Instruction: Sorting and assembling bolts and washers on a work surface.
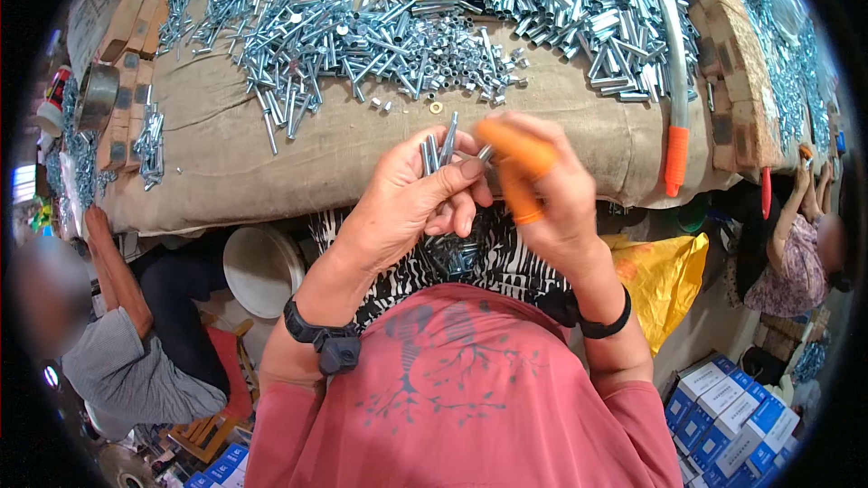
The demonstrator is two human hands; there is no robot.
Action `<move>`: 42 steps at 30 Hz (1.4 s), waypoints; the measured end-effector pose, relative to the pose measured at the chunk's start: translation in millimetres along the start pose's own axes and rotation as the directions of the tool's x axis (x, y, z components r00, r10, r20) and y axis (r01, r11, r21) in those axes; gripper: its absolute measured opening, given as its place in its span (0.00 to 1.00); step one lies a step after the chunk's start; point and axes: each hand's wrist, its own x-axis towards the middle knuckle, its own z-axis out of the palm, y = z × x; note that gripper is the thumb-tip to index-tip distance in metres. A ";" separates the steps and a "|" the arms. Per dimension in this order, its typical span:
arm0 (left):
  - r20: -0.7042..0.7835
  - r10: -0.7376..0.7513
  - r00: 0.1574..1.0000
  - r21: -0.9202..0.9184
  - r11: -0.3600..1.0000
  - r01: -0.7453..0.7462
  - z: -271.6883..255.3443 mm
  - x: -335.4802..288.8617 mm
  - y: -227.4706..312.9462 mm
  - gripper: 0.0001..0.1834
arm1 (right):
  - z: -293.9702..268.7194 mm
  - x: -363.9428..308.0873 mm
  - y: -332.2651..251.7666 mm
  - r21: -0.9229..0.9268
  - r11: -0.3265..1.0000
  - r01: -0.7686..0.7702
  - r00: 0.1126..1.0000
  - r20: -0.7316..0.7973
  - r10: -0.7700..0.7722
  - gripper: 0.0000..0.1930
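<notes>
My left hand (398,203) is closed around a few slim silvery metal bolts (448,140) that stick up between its thumb and fingers. Close against its fingertips is my right hand (556,203), with orange covers (520,149) on some fingers. Motion smears those fingers, so their grip is unclear. A short shiny metal piece (485,153) shows between the two hands; which one holds it I cannot tell. Just beyond the hands, a brass-coloured washer (437,107) lies on the cloth-covered table (334,163), near small metal nuts or collars (461,59).
Bolts (298,45) are heaped at the far left, metal tubes (624,36) at the far right. A clear hose with an orange end (676,158) crosses the right side. Wooden blocks (737,63) edge the table. Below are a white bucket (262,271) and a yellow bag (665,280). People sit on both sides.
</notes>
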 end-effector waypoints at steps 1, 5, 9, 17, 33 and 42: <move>-0.008 -0.044 0.999 0.026 0.999 0.044 -0.8 0.0 1.2 0.10 | -3.7 -1.2 -1.7 0.298 0.930 -0.216 0.975 0.017 0.221 0.19; 0.021 -0.122 0.992 0.071 0.990 0.121 -1.3 5.2 2.5 0.10 | -15.0 9.6 4.2 0.499 0.767 -0.403 0.892 0.029 0.450 0.15; -0.023 -0.016 1.000 -0.065 0.998 0.015 -7.5 9.0 -1.8 0.11 | -9.6 24.9 17.9 -0.029 0.940 -0.340 0.937 -0.096 0.336 0.10; -0.099 -0.040 0.994 -0.075 0.997 0.032 -2.3 12.1 5.5 0.09 | -3.3 34.1 24.5 -0.562 0.810 -0.166 0.982 -0.020 0.187 0.09; -0.075 0.024 0.997 0.071 0.997 -0.019 15.8 -6.1 -1.4 0.09 | -22.2 -10.0 0.9 0.707 0.490 -0.509 0.815 0.213 0.539 0.13; -0.132 0.082 0.988 0.169 0.984 -0.059 23.8 -10.4 -2.1 0.09 | -25.8 -12.2 4.2 0.785 0.302 -0.540 0.759 0.300 0.577 0.12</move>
